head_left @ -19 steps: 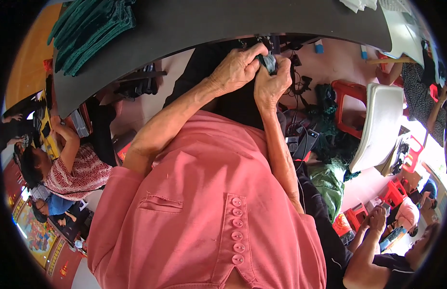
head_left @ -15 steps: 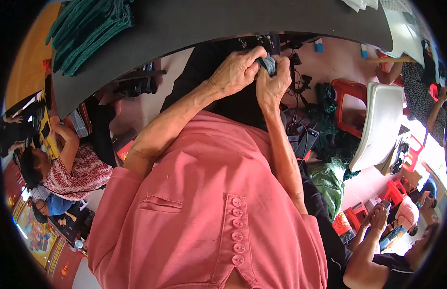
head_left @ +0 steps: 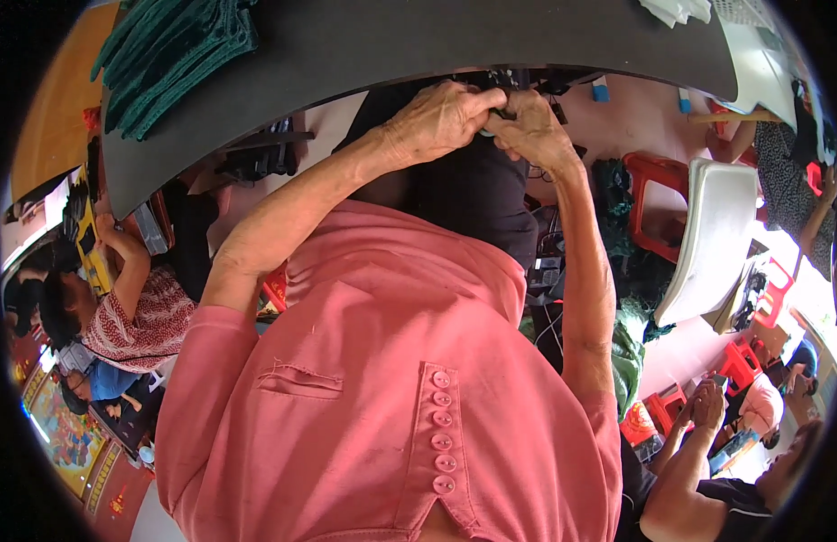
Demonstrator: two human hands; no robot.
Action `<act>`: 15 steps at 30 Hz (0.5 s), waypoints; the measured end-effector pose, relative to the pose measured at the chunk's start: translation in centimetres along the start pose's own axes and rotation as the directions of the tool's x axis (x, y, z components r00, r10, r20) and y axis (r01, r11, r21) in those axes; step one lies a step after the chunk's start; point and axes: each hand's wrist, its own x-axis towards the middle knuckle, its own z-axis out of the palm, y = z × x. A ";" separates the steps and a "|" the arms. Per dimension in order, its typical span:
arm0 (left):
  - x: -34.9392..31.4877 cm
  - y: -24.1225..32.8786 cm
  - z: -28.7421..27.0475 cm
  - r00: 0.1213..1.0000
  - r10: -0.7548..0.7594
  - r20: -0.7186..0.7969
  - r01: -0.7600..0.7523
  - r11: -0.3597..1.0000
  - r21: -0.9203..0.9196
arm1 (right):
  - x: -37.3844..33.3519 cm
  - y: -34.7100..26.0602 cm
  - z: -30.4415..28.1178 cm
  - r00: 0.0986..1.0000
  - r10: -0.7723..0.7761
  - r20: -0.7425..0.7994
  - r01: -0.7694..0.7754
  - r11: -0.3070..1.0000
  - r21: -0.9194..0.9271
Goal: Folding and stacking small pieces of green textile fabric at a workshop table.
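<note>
My left hand [head_left: 447,116] and my right hand [head_left: 534,131] meet over my lap, just below the table's front edge. Both are closed, fingertips pinched together around a small grey-green piece that looks like cloth [head_left: 487,133]. Only a sliver of it shows between the fingers; the rest is hidden by my knuckles. Beyond my left hand, a stack of folded dark green velvety pieces [head_left: 179,63] lies on the dark table [head_left: 418,41].
White material [head_left: 676,9] lies at the table's far right. A red stool [head_left: 655,203] and a white padded panel [head_left: 712,239] stand to my right, near dark green fabric and a green bag [head_left: 629,352] on the floor. Other people sit on both sides, including one in a patterned top [head_left: 143,321].
My right hand has turned inward over the piece, its elbow swinging out to the right. My left hand has shifted slightly. The cloth-like piece is now mostly covered.
</note>
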 end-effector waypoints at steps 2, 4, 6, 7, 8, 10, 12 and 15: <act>-0.1 0.1 -0.2 0.998 -0.055 0.000 0.055 0.998 0.006 | 0.3 1.2 0.7 0.999 -0.050 -0.015 0.051 0.996 0.077; -0.3 -0.2 0.4 0.994 -0.111 -0.002 0.111 0.994 0.011 | 0.0 1.4 1.6 0.988 0.008 -0.157 0.049 0.935 0.352; -0.4 -0.6 1.9 0.923 0.189 -0.336 -0.169 0.982 0.086 | 0.3 2.3 2.0 0.985 -0.023 -0.173 0.101 0.880 0.464; -0.7 -0.9 2.4 0.922 0.189 -0.337 -0.170 0.982 0.085 | 0.4 2.7 2.1 0.980 -0.051 -0.191 0.153 0.808 0.569; -1.0 -0.3 2.0 0.960 0.038 -0.277 -0.049 0.998 -0.034 | 0.5 2.6 2.1 0.980 -0.052 -0.190 0.153 0.808 0.569; -0.9 -0.3 1.8 0.974 -0.111 -0.199 0.083 0.986 -0.141 | 0.6 2.1 2.2 0.953 -0.067 -0.295 0.198 0.875 0.443; -0.2 -1.1 1.8 0.941 -0.153 -0.303 0.091 0.974 -0.210 | 1.2 2.2 2.4 0.946 -0.024 -0.324 0.183 0.864 0.469; 0.1 -1.5 2.6 0.925 -0.240 -0.294 0.159 0.949 -0.273 | 1.4 2.8 3.1 0.932 0.013 -0.362 0.209 0.798 0.566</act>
